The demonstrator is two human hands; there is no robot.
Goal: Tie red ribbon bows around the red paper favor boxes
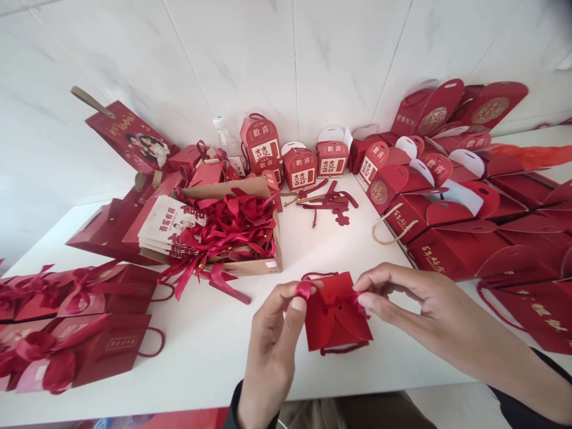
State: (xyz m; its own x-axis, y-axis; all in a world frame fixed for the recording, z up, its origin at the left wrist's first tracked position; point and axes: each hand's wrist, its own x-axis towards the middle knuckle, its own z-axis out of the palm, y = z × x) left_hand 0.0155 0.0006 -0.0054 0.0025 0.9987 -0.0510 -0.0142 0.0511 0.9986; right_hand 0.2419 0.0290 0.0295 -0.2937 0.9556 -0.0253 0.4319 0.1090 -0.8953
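Observation:
A small red gift box (318, 333) with rope handles at its far and near sides sits at the table's front, its folded flaps on top. Across those flaps runs a dark pink satin ribbon (331, 301), gathered at the middle. My left hand (273, 342) pinches one side of the ribbon between thumb and finger at the box's left edge. On the opposite edge, my right hand (409, 301) pinches the ribbon's other side. Fingertips partly hide both ribbon ends, and whether the middle is knotted I cannot tell.
Left of centre, a cardboard box (277, 250) holds ribbons and printed cards (156, 223). Finished-looking boxes with bows (107, 345) line the left. Several red boxes (456, 250) crowd the right. Small boxes (263, 143) stand by the wall, near loose ribbon pieces (330, 199).

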